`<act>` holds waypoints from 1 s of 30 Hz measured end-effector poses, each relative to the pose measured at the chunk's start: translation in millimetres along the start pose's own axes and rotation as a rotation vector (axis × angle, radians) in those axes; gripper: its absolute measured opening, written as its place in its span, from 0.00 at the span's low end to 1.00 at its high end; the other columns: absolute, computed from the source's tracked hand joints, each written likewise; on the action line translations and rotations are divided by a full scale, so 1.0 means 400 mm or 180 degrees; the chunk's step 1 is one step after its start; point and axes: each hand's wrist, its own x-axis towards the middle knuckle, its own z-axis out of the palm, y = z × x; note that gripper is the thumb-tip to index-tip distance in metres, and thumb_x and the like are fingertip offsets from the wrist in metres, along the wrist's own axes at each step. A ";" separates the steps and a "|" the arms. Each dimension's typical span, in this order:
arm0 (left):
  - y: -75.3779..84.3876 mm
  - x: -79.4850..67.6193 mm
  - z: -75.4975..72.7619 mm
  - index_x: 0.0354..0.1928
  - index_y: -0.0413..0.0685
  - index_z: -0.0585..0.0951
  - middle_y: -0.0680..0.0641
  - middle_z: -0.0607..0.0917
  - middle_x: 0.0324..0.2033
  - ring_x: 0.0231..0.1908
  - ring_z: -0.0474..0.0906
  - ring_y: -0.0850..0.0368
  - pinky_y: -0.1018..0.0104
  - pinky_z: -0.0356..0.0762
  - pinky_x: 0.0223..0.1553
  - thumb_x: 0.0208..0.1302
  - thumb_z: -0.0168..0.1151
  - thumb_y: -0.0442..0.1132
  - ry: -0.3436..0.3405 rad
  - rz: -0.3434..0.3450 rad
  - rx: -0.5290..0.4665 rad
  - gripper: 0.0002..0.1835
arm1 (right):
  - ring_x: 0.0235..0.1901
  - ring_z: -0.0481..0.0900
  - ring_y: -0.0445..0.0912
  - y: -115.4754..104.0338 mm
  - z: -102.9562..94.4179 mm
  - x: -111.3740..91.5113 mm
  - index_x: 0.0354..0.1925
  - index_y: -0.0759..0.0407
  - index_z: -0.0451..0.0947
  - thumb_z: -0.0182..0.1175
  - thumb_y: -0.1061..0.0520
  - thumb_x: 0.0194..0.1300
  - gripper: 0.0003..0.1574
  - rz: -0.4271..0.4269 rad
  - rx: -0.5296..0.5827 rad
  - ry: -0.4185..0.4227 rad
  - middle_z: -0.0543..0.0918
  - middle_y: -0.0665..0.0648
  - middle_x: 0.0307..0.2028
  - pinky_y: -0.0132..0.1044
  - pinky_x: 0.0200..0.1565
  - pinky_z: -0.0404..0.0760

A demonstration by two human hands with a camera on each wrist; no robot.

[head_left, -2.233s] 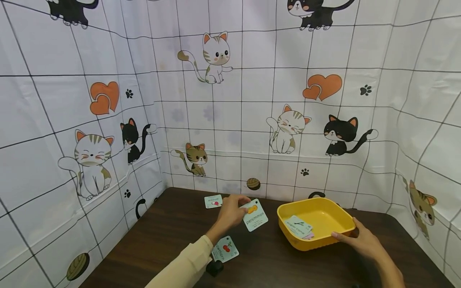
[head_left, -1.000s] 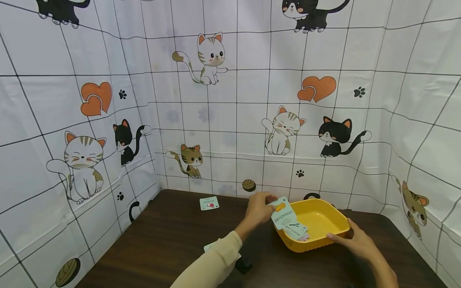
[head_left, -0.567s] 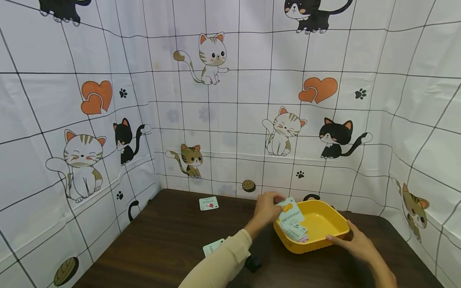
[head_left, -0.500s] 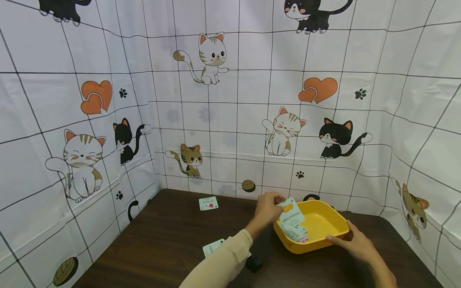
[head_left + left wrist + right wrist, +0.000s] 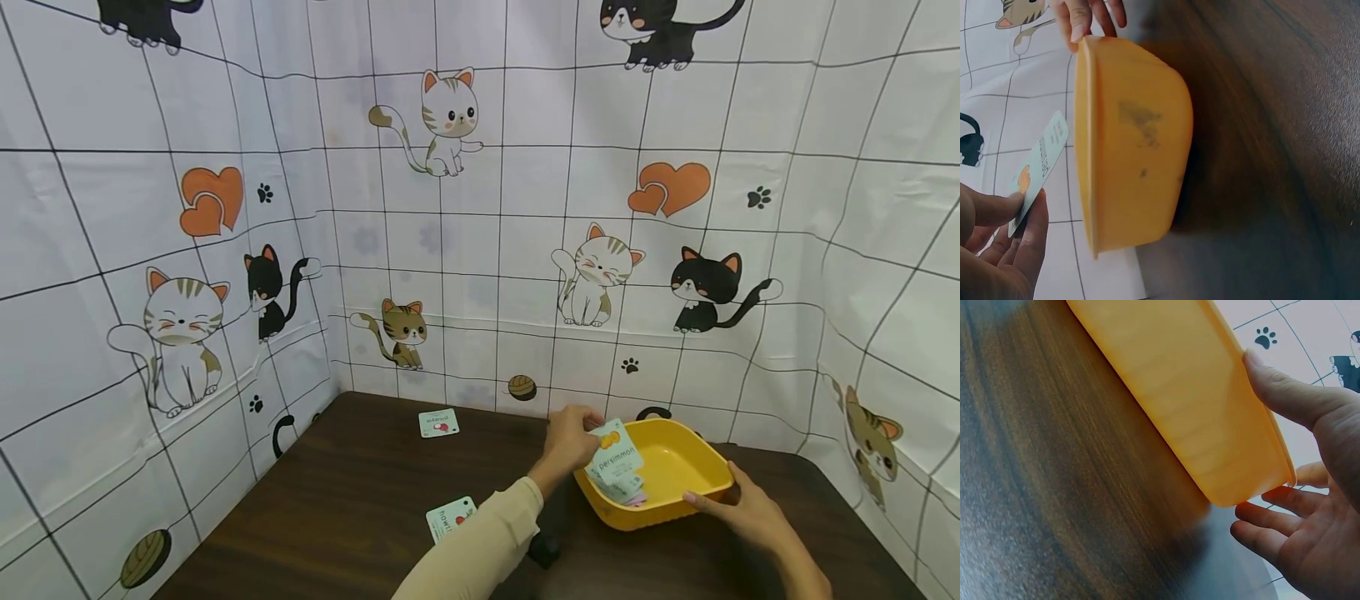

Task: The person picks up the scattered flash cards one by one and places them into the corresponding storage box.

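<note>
My left hand (image 5: 567, 439) pinches a pale green "persimmon" flash card (image 5: 618, 454) between thumb and fingers, above the left end of a yellow plastic bin (image 5: 628, 518). In the left wrist view the card (image 5: 1047, 152) is tilted, just outside and above the bin's rim, apart from it. Several cards (image 5: 624, 488) lie inside the bin at its left end, partly covered by the persimmon card. My right hand (image 5: 753, 515) holds the bin's right corner. The right wrist view has its thumb (image 5: 1272, 381) on the rim and its fingers (image 5: 1260, 528) against the outer wall.
A card with a pink fruit (image 5: 438, 422) lies at the back left of the dark wooden table (image 5: 322, 508). Another card, partly lettered "haw" (image 5: 447, 517), lies nearer, partly hidden by my left sleeve. A cat-printed cloth (image 5: 525, 192) hangs around the back and sides.
My left hand has carried the persimmon card from the table's middle rightward to over the bin's left end. Lately it has barely moved. My right hand has stayed on the bin.
</note>
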 end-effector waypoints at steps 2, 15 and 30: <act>-0.001 -0.001 0.010 0.40 0.51 0.93 0.52 0.91 0.34 0.33 0.81 0.65 0.69 0.79 0.40 0.57 0.74 0.27 -0.0005 -0.0013 -0.0007 0.12 | 0.72 0.55 0.86 0.001 -0.001 0.000 0.80 0.81 0.30 0.62 0.23 0.69 0.82 0.0000 -0.0010 0.0009 0.46 0.91 0.75 0.79 0.69 0.63; -0.002 -0.013 0.073 0.38 0.53 0.93 0.54 0.91 0.31 0.31 0.81 0.66 0.71 0.81 0.37 0.55 0.76 0.27 0.0011 -0.0117 0.0007 0.13 | 0.73 0.55 0.86 0.004 0.003 0.005 0.81 0.81 0.32 0.62 0.24 0.70 0.81 -0.0033 -0.0018 0.0029 0.46 0.91 0.75 0.79 0.69 0.64; -0.010 -0.018 0.120 0.40 0.50 0.93 0.52 0.91 0.30 0.30 0.82 0.64 0.71 0.83 0.35 0.54 0.74 0.26 -0.0046 -0.0160 0.0134 0.13 | 0.72 0.58 0.86 0.009 0.002 0.008 0.81 0.81 0.34 0.62 0.26 0.71 0.78 -0.0135 -0.0075 0.0068 0.48 0.91 0.75 0.78 0.67 0.67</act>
